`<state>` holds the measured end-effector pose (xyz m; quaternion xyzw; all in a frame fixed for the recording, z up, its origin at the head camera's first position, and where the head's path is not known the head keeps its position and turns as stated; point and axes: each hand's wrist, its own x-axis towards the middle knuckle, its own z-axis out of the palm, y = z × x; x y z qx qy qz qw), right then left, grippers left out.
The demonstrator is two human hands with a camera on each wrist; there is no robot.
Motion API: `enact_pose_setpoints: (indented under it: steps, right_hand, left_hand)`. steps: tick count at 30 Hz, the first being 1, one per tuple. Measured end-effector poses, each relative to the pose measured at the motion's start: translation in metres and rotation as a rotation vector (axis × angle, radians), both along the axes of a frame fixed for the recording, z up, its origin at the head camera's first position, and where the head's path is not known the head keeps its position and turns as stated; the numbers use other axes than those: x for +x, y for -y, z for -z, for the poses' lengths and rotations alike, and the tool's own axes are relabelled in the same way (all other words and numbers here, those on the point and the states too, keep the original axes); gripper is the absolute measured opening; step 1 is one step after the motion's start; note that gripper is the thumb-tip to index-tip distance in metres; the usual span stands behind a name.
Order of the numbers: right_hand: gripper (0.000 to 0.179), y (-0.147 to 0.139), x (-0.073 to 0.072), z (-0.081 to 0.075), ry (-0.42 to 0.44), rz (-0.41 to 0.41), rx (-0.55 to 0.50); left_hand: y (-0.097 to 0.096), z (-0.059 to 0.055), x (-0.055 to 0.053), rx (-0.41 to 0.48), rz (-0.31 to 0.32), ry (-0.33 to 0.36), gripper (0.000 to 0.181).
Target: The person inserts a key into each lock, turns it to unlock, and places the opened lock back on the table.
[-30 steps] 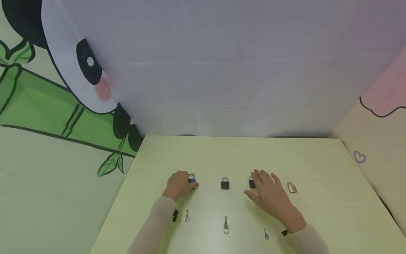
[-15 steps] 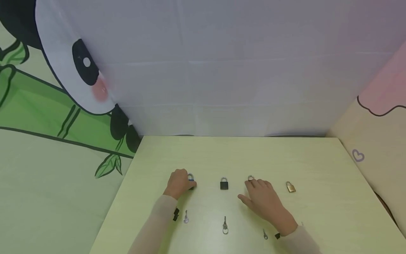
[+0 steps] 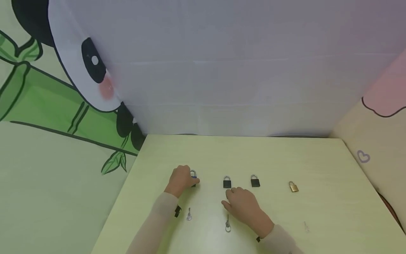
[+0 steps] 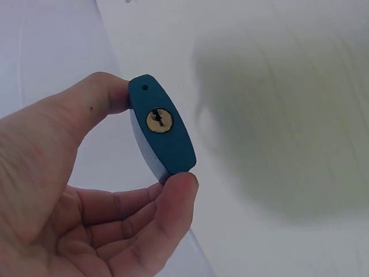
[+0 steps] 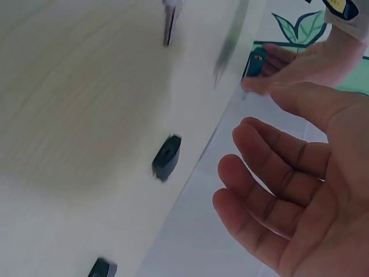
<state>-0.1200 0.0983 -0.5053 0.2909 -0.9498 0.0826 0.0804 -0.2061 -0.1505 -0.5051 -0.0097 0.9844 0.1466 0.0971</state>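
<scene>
A pale tabletop (image 3: pixel 285 155) stretches beneath a person's two hands. The right hand (image 3: pixel 244 206), loosely bent and unburdened, hovers over the middle of the table, while the left hand (image 3: pixel 181 180) pinches a blue padlock (image 4: pixel 173 141) between thumb and fingers. The padlock's shackle points past the left hand toward the table's far edge, and its keyhole end faces back toward the left wrist. The long axis of that end runs aslant from the thumb to the fingertip; whether the lock touches the table cannot be told. Just beyond the right hand's fingertips is a dark padlock (image 3: pixel 227 184); a second dark padlock (image 3: pixel 255 182) sits beyond that hand and a little to its right, both shackles pointing away from the person. A brass padlock (image 3: pixel 293 187) lies tilted farther to the right. A ringed key (image 3: pixel 228 225) lies on the near side of the right hand, below the thumb, and a clear-headed key (image 3: pixel 189 215) lies on the near side of the left.

A second ago the right hand partly covered the second dark padlock; it has since shifted left, leaving that lock in full view. The left hand keeps its grip on the blue one.
</scene>
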Motion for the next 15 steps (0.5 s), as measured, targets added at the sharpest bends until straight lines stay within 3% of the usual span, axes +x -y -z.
enact_pose_setpoints:
  steps: [8, 15]
  right_hand:
    - [0.031, 0.053, 0.011, 0.013, 0.003, -0.033, 0.008]
    - [0.028, 0.098, 0.02, 0.023, 0.147, -0.005, -0.016]
  left_hand:
    - [0.002, -0.018, 0.005, -0.009, -0.001, 0.011, 0.042]
    - [0.003, -0.03, 0.012, -0.02, 0.034, -0.027, 0.043]
